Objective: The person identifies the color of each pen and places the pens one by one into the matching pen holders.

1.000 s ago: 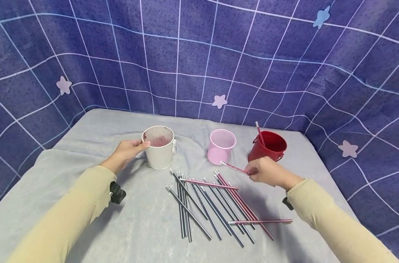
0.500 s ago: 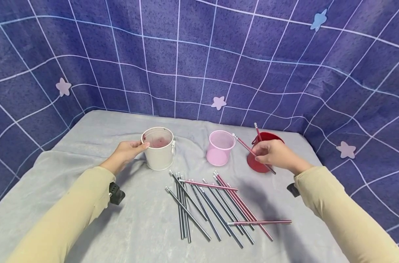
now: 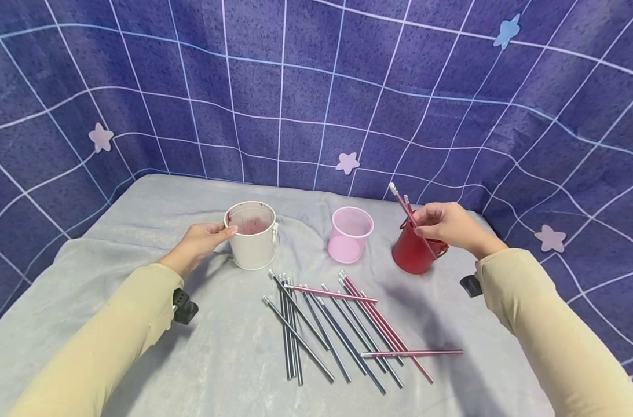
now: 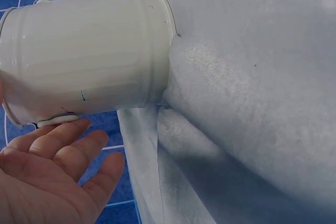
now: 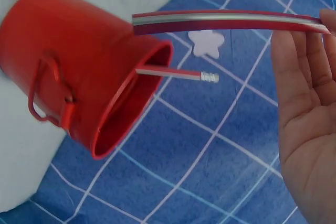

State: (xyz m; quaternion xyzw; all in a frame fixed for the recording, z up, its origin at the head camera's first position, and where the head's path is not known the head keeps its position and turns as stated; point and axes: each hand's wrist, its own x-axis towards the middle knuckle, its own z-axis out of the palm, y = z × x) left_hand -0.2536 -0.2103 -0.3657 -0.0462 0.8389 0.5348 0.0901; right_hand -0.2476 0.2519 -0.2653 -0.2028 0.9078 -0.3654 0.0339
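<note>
My left hand (image 3: 204,240) holds the white metal bucket (image 3: 253,250) at its rim, thumb over the edge and fingers outside. In the left wrist view those fingers lie by the bucket's side lug (image 4: 59,120). My right hand (image 3: 449,225) pinches a red pencil (image 5: 226,20) just in front of and above the red bucket (image 3: 411,256). The pencil tilts, its eraser end up and to the left, its other end outside the bucket mouth in the right wrist view. Another red pencil (image 5: 170,73) leans inside the red bucket, eraser end out.
A pink mesh cup (image 3: 350,237) stands between the two buckets. Several dark pencils (image 3: 297,339) and red pencils (image 3: 412,351) lie loosely crossed on the grey cloth (image 3: 217,359). Behind rises a blue gridded curtain (image 3: 253,104) with star shapes.
My right hand has carried the red pencil up and to the right, from beside the pink cup to the red bucket, tipping it steeper. The left hand stays on the white bucket.
</note>
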